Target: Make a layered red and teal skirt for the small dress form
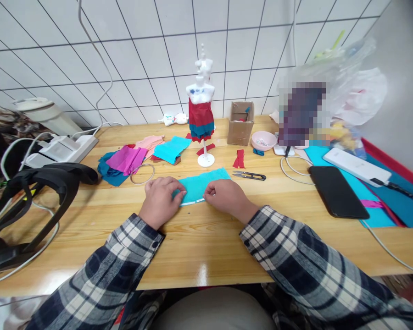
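A turquoise rectangle of crepe paper or cloth [201, 183] lies flat on the table between my hands. A narrow white strip [188, 203], like tape, runs along its near edge, with a small gap in it. My left hand [161, 199] is curled over the left end, thumb and forefinger closed on the sheet. My right hand [229, 196] is closed, its fingertips pinched at the near edge beside the white strip; what exactly they pinch is hidden. Just beyond my right hand lie small thread snips [251, 175]. A white mini dress form [200, 94] stands behind, wrapped in red and blue.
Folded coloured sheets [131, 158] and a wire ring lie left. A cardboard box [241, 123], pink bowl [263, 140] and red scraps [239, 158] stand at the back. A phone [337, 191], power bank [356, 166] and cables occupy the right; a black headset [41, 192] the left.
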`<state>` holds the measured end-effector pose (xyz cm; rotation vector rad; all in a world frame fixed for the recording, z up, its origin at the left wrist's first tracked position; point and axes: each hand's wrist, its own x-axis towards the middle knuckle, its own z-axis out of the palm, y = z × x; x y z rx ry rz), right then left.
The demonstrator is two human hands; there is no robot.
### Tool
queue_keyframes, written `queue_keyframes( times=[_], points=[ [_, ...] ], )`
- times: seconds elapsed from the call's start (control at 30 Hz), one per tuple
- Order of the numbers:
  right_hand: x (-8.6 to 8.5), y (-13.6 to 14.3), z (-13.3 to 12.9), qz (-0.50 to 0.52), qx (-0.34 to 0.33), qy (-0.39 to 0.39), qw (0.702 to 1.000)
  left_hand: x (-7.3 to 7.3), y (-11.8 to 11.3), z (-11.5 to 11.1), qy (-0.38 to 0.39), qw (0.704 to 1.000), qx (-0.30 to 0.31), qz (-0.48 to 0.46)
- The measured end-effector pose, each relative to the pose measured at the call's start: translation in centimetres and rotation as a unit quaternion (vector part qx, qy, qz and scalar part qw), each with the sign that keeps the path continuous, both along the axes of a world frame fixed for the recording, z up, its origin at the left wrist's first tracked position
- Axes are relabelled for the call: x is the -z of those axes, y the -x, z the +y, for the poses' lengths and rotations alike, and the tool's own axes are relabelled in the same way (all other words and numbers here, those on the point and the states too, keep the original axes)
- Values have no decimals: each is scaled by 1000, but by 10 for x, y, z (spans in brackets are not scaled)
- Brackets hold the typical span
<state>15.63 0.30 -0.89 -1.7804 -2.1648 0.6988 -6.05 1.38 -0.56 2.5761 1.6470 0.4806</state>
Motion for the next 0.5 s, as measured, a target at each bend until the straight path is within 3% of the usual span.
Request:
queue_keyframes(
  times=[0.1, 0.23, 0.33, 0.5],
  points=[
    [0, 0, 0, 0, 2, 1, 1000, -1, -1, -1, -39, 999, -27, -25],
    [0, 0, 0, 0, 6, 6, 1000, 4, -11, -2, 34, 994, 43, -92],
    [0, 1, 0, -3, 7, 3, 1000, 11, -20, -4, 72, 993, 49, -83],
    [1, 2, -2, -8, 7, -16, 1000, 14, -26, -6, 72, 995, 33, -58]
  ],
)
